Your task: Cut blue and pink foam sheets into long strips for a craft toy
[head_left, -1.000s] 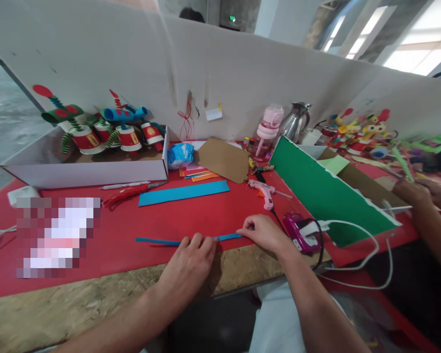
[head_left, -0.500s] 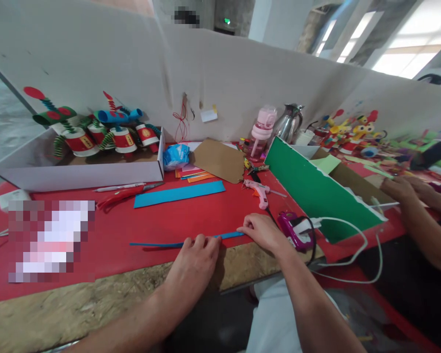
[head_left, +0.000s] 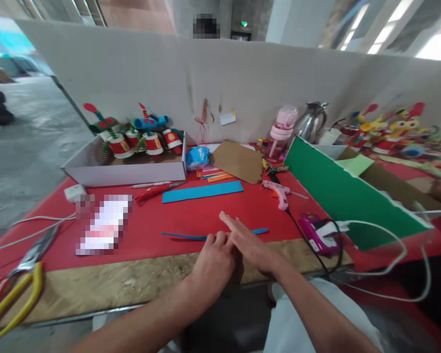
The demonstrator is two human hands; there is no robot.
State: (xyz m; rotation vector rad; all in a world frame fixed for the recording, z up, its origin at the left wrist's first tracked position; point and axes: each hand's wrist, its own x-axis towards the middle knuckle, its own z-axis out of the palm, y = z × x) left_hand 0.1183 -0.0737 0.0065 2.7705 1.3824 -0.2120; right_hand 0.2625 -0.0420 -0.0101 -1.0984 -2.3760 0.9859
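A narrow blue strip (head_left: 183, 237) lies along the front of the red table covering, its right end (head_left: 260, 231) showing past my hands. My left hand (head_left: 216, 255) presses on the strip's middle with curled fingers. Right beside it, my right hand (head_left: 246, 242) rests over the strip with its fingers stretched out to the upper left, touching my left hand. Behind them lies a wider flat blue strip (head_left: 203, 191). To the right are a pink glue gun (head_left: 279, 193) and a purple power block (head_left: 321, 235) with cables.
A white box (head_left: 132, 175) of red paper-cup figures stands at the back left. Large yellow-handled scissors (head_left: 31, 274) lie at the front left. A green-sided box (head_left: 345, 196) is on the right. A pink bottle (head_left: 282, 130) stands behind brown cardboard (head_left: 238, 162).
My right hand has moved left from the strip's right end to beside my left hand, and its fingers have straightened. The view has turned left, bringing the scissors into sight.
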